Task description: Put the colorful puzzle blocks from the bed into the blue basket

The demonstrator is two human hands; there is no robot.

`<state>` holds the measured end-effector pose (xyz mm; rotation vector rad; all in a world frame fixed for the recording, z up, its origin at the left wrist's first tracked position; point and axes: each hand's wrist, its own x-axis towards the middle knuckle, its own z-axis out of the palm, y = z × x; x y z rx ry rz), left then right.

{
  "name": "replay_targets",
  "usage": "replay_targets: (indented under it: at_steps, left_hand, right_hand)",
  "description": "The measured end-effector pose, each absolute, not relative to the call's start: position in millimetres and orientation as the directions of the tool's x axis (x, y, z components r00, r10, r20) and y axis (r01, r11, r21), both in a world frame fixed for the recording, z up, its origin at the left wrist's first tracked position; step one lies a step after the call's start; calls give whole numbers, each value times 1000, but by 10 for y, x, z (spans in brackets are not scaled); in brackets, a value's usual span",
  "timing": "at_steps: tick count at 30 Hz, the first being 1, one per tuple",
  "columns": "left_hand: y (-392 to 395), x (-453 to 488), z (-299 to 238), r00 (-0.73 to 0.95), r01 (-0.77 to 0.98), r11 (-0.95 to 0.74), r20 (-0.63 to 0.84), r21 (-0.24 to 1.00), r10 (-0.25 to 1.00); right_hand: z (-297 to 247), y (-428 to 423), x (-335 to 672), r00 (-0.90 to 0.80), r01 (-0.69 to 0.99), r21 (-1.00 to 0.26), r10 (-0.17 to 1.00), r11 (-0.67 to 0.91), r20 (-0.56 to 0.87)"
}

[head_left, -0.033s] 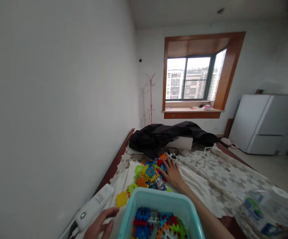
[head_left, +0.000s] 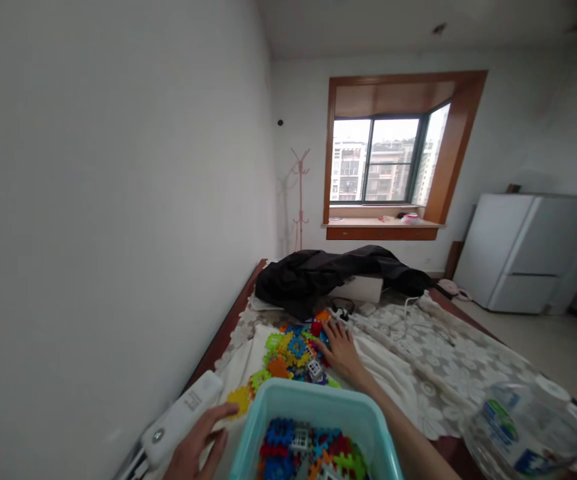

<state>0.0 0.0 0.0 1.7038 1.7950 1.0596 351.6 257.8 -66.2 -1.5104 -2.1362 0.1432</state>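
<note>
1. Center: heap of plastic pieces [head_left: 291, 359], long axis slanting lower left to upper right.
2. Right hand [head_left: 344, 353] at its right edge, fingers spread.
3. Left hand [head_left: 194, 443], lower left, fingers apart, possibly touching a yellow piece [head_left: 241, 399].

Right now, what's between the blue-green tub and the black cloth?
A pile of colourful toy pieces, with the right hand at its edge; the head view shows it.

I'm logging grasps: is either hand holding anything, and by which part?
The left hand shows nothing held; the right hand lies spread at the colourful pieces; whether it grips any cannot be told.
</note>
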Motion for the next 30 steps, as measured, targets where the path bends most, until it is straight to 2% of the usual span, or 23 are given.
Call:
replay_targets:
  at_steps: [3, 6, 9, 11, 15, 18, 23, 27, 30]
  left_hand:
    - [635, 136, -41, 46, 710, -225, 276, 667, 960]
    - [1195, 308, -125, 293, 752, -422, 316, 507, 902]
    - [1642, 525, -224, 364, 846, -442, 282, 300, 888]
    - [1868, 692, -261, 394, 863, -455, 273, 221, 878]
    - [2162, 955, -256, 418, 817, -522, 373, 244, 828]
    - [2300, 982, -246, 347, 795, -516, 458, 320, 819]
    - [2348, 848, -266, 332, 758, -537, 489, 370, 806]
    - [2297, 845, -331, 334, 773, -553, 541, 311, 772]
    - [2314, 871, -424, 390, 793, -577, 565, 195, 727]
  right_hand:
    - [-620, 2550, 3559, -280, 820, -373, 872, 435, 402]
    - [-555, 2531, 3590, -249, 793, -409, 853, 452, 459]
    - [-523, 2514, 3582, -174, 796, -446, 860, 410, 480]
    - [-504, 2504, 3571, -147, 801, -470, 883, 371, 446]
    - [-457, 2522, 3577, -254, 731, -516, 880, 446, 401]
    - [-463, 2584, 3603, -327, 647, -534, 832, 543, 449]
    - [-498, 2617, 3642, -366, 567, -498, 743, 656, 561]
    - [-476, 2536, 3640, -414, 477, -448, 643, 756, 645]
    - [-481, 2474, 3581, -471, 458, -444, 634, 770, 614]
